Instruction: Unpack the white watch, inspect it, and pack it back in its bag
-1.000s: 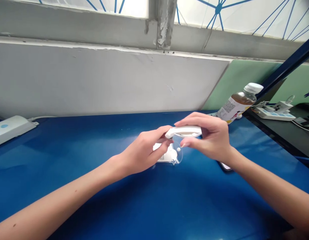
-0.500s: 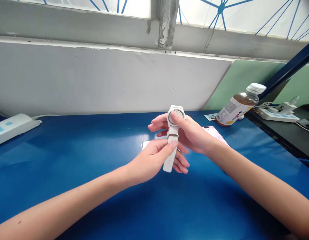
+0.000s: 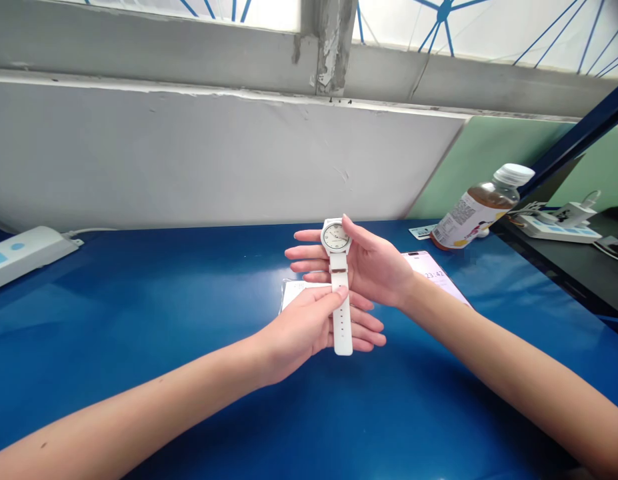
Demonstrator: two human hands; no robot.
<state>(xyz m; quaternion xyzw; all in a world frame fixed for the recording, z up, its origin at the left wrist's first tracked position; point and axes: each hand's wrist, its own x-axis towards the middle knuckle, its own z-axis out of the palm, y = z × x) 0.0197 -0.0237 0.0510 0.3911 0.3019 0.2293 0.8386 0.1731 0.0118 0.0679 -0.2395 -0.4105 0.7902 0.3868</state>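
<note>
A white wristwatch (image 3: 335,237) with a round dial faces up, its strap hanging toward me. My left hand (image 3: 309,317) grips the strap between thumb and palm, its other fingers stretched out to the right beneath it. Behind the watch head lies my right hand (image 3: 376,263), palm up with fingers spread to the left and the thumb beside the dial's right edge; the watch rests against it. Partly hidden under my hands, a white packet (image 3: 295,291) lies on the blue table (image 3: 139,300). A lit phone (image 3: 433,273) sits behind my right wrist.
A tilted-looking drink bottle (image 3: 471,213) stands at the right beside a small card (image 3: 421,232). One power strip (image 3: 31,253) is at the far left, another (image 3: 559,228) on a dark surface at the right. A wall (image 3: 213,160) rises behind the table.
The watch has shifted slightly left and its dial is now uncovered. My right thumb has moved off the dial to its edge, and the right fingers have spread. More of the packet shows.
</note>
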